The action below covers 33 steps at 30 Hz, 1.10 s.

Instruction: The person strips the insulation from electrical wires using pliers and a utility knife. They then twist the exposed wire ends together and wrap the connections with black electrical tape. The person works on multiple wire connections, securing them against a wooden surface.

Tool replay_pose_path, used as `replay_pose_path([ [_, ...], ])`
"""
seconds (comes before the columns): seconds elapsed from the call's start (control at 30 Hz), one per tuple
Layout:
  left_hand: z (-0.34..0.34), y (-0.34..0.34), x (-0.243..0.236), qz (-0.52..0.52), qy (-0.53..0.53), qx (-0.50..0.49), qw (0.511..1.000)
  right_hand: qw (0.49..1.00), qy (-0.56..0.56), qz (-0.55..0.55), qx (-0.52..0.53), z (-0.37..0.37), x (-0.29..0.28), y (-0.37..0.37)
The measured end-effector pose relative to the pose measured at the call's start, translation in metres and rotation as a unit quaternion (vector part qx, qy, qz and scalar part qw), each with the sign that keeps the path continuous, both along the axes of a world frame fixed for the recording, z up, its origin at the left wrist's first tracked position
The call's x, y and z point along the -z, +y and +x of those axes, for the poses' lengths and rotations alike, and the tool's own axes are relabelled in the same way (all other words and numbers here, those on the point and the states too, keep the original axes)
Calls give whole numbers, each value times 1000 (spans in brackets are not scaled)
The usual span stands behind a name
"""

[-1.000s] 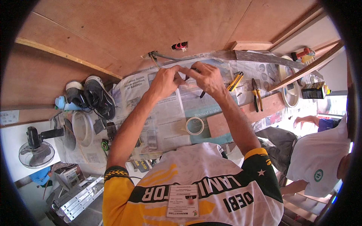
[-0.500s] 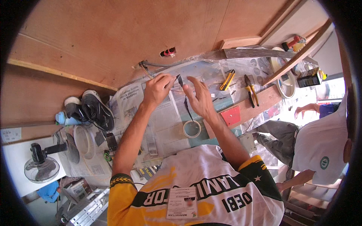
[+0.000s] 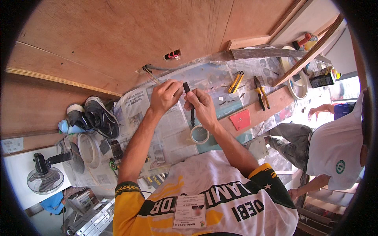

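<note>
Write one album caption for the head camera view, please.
Right hand pinching a black strip beside the left hand, over spread newspaper, pliers nearby.

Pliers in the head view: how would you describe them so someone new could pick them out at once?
On the newspaper below the plywood panel, find the long brown board right of the person's right hand. The pliers lie with their handles over its upper edge. Two yellow-black handles and a dark head set them apart from the slim yellow utility knife to their left.
</note>
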State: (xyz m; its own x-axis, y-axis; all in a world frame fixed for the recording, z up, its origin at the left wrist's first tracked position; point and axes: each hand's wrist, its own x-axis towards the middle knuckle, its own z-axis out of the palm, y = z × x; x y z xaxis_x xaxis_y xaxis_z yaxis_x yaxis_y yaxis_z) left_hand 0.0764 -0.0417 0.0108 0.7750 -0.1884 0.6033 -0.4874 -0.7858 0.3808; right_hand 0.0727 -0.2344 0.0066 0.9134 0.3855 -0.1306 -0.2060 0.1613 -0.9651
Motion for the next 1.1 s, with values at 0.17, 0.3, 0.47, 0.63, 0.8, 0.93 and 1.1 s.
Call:
replay_pose_path([
  [0.17,1,1,-8,-20,14,-4,1000,990,-76,-117,12,7,10,-6],
  [0.3,-7,2,-12,-34,52,24,998,936,-257,-240,20,54,31,0],
  [0.47,-9,10,1,-43,89,31,995,830,-493,-257,-56,97,16,16],
  [0.63,-7,9,-1,-84,229,-59,968,635,-697,-318,-100,92,-21,9],
  [0.8,-3,7,-2,-102,141,-62,983,708,-607,-352,-78,41,-20,-11],
  [0.93,1,5,2,-96,107,-62,988,877,-380,-281,-87,-6,-14,-24],
  [1.1,0,1,-2,-43,55,-34,997,935,-281,-212,43,27,18,-2],
])
